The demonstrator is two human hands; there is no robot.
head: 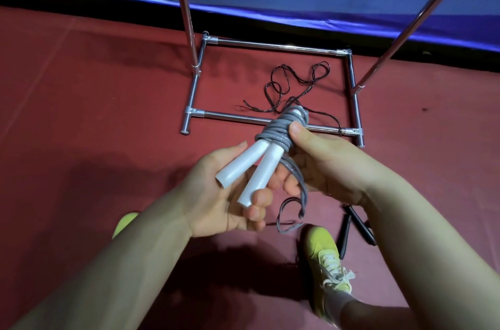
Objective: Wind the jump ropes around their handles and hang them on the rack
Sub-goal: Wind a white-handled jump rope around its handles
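— What are the hands doing with the grey rope?

— The left hand (224,194) cradles two smooth white cylindrical handles (249,167), fingers curled under them. The right hand (324,164) grips the coiled grey rope (278,129), thumb pressed on the windings (they look rubbery, slightly glossy). A loose loop dangles below, toward a yellow-green laced shoe (324,254).

— And the other rope?

— A thin black cord (295,86) lies tangled on the matte red floor (94,102), inside the chrome tube base of the rack (270,45); its black handles (351,224) lie beside the shoe.

— Any writing?

— None legible.
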